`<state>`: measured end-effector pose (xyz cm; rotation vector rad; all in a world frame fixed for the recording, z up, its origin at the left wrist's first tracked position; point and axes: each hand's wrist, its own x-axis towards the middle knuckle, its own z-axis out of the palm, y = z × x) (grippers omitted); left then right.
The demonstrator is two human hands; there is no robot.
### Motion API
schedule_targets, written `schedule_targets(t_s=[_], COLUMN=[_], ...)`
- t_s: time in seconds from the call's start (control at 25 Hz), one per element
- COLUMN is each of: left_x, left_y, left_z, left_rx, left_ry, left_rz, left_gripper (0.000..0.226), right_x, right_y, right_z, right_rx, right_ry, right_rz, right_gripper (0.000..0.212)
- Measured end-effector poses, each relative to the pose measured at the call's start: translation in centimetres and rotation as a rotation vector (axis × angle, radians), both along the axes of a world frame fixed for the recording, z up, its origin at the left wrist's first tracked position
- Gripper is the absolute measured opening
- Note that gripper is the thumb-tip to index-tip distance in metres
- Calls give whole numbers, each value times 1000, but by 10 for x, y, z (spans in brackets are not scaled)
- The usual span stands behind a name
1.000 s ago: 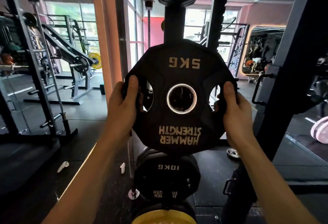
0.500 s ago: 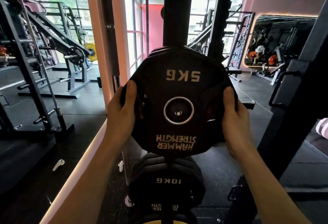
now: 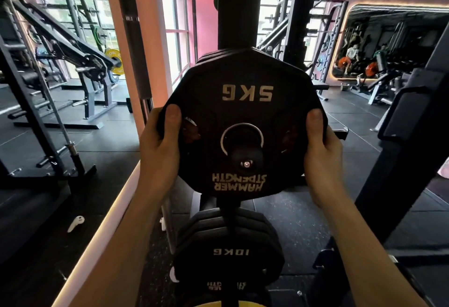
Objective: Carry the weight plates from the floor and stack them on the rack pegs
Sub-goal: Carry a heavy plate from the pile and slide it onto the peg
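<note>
- Black rubber-coated twelve-sided 5 kg weight plate (image 3: 243, 122) is held upright against the black steel rack post (image 3: 234, 7), with its printed lettering upside down.
- Left hand (image 3: 159, 146) grips the plate's left edge, thumb across the front face; right hand (image 3: 320, 151) grips the right edge in the same way.
- Black rack peg with a bolted end cap (image 3: 246, 158) shows through the lower part of the plate's chrome-ringed centre hole (image 3: 241, 140), so the plate appears threaded on the peg.
- Edges of further black plates (image 3: 218, 55) show just behind it.
- Current step, as judged: seating the plate.
- Next move calls for pushing it flush to the stack, then releasing both hands.
- Black 10 kg plate stack (image 3: 230, 246) hangs on a lower peg, nearer the floor.
</note>
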<state>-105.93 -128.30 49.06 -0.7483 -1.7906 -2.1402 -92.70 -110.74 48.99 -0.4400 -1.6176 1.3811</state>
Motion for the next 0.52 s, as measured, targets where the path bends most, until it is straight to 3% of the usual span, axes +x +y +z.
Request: schedule_targets(t_s=[0.16, 0.32, 0.44, 0.52], left_x=[2, 8, 17, 30], left_y=[-3, -14, -32, -45], left_z=[-2, -7, -29, -59], left_rx=[-65, -302, -455, -511], left_ry=[-1, 42, 147, 78], left_rz=[-10, 61, 193, 190], left_gripper=[27, 40, 42, 32], right_x=[5, 17, 31, 41], right_y=[-1, -1, -7, -13], right_z=[0, -9, -37, -65], right_rx=[45, 153, 110, 44], right_ry=[-43, -151, -219, -287], right_rz=[66, 3, -20, -12], right_gripper=[30, 16, 34, 40])
